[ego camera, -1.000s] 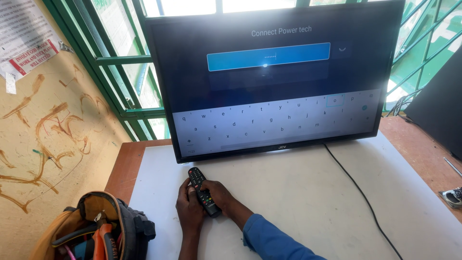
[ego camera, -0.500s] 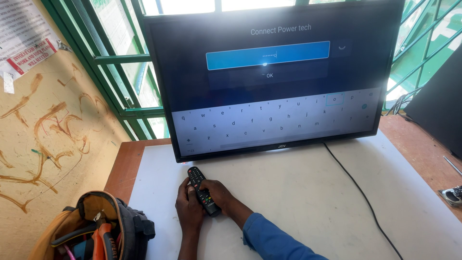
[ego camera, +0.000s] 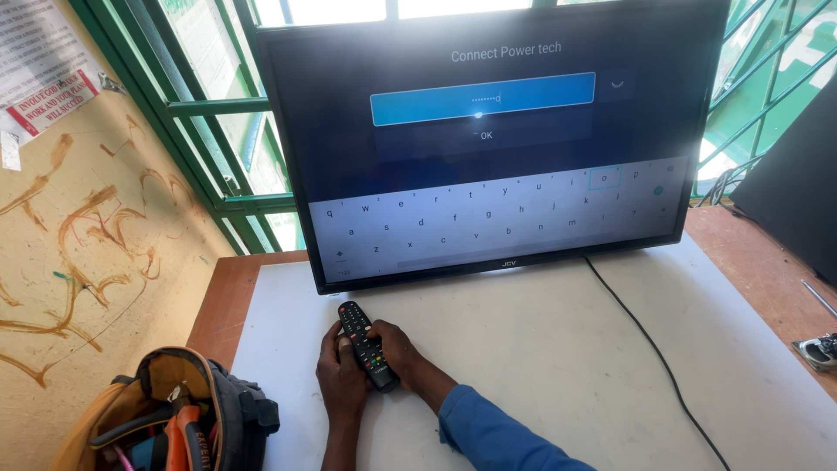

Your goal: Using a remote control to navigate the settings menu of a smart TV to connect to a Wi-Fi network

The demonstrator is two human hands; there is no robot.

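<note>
While the tool bag [ego camera: 166, 414] is sitting at the left, the left hand [ego camera: 342, 384] and right hand [ego camera: 399, 349] are both clamping the remote [ego camera: 366, 345] on the white table [ego camera: 540, 349]; the television [ego camera: 488, 139] is showing a partly filled entry field, seemingly unconfirmed.

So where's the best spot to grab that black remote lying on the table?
Around the lower half of the remote, coming from the near edge of the table. It's long and slim, its far end aimed at the television; left hand and right hand cradle it there.
</note>
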